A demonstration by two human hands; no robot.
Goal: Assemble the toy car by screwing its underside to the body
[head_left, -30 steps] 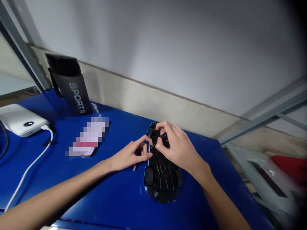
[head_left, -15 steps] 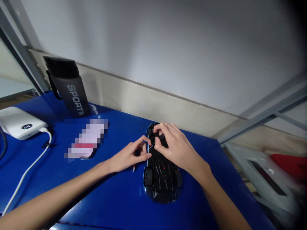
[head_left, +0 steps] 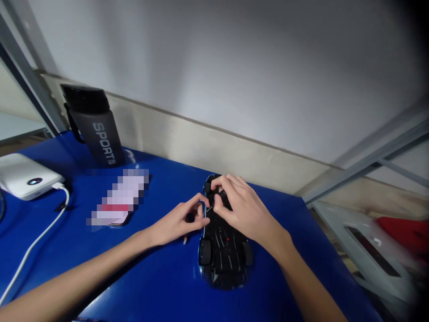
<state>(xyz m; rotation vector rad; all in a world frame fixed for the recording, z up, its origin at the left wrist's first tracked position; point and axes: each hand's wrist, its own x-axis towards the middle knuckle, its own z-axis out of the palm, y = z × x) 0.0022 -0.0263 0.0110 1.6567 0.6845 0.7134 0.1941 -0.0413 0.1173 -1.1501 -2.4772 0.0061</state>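
We see a toy car (head_left: 223, 257) lying upside down on the blue tabletop (head_left: 150, 286), its wheels facing up and its dark underside towards us, with a small red dot near the middle. It lies lengthwise in front of us, between our two hands and near the pale wall (head_left: 187, 134). Our right hand (head_left: 236, 201) is over the far half of the car, fingers curled around a small dark tool (head_left: 224, 195), with a thin rod showing beside the fingertips. Our left hand (head_left: 192, 217) comes in from the side, thumb and forefinger at the car's left edge with a gap between them; we cannot tell whether they grip anything, and its other fingers fold underneath. Further left lies a phone (head_left: 124, 192), its screen masked by blurred squares. Behind it stands a dark bottle (head_left: 102, 138) lettered SPORT, close to the wall. At the far left sits a white power bank (head_left: 28, 176) with a white cable (head_left: 38, 241) plugged into it.
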